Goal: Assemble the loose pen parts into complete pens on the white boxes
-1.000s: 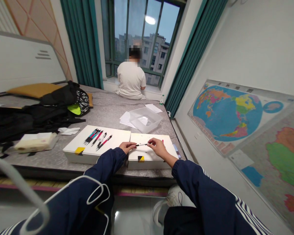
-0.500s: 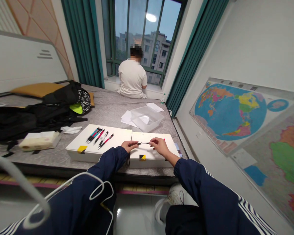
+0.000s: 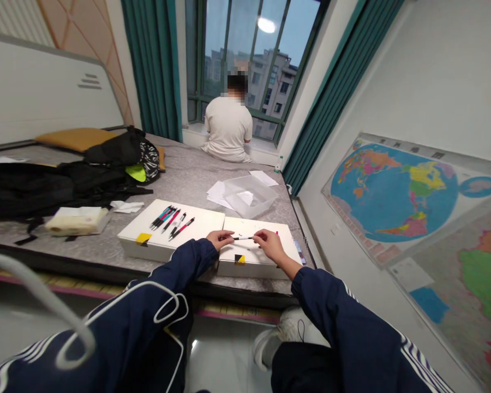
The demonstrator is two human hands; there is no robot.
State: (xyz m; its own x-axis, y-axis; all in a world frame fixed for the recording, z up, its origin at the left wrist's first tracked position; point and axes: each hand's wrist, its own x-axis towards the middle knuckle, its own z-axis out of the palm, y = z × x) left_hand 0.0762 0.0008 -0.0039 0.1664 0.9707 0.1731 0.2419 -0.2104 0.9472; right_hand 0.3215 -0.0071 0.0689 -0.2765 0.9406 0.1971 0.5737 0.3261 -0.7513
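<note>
A slim pen (image 3: 243,238), black at its left end and white along the middle, lies level between my two hands, just above the right white box (image 3: 251,264). My left hand (image 3: 220,239) pinches its black end. At the other end, the fingertips of my right hand (image 3: 269,245) are closed on it. Several pens (image 3: 172,219) in teal, red, black and white rest side by side on the left white box (image 3: 133,238). A small red piece (image 3: 277,233) shows on the right box beyond my right hand.
Behind the boxes stands a clear plastic bin (image 3: 249,199) with white papers (image 3: 219,192) beside it. A tissue pack (image 3: 77,220) and black bags (image 3: 57,188) lie left. A phone (image 3: 299,251) is by the right box. A person (image 3: 229,125) sits at the window. A white cable (image 3: 163,286) crosses my left sleeve.
The view has shifted a little, so the bed and boxes sit slightly further right and higher on the left. Both hands still hold the pen at its ends over the right box.
</note>
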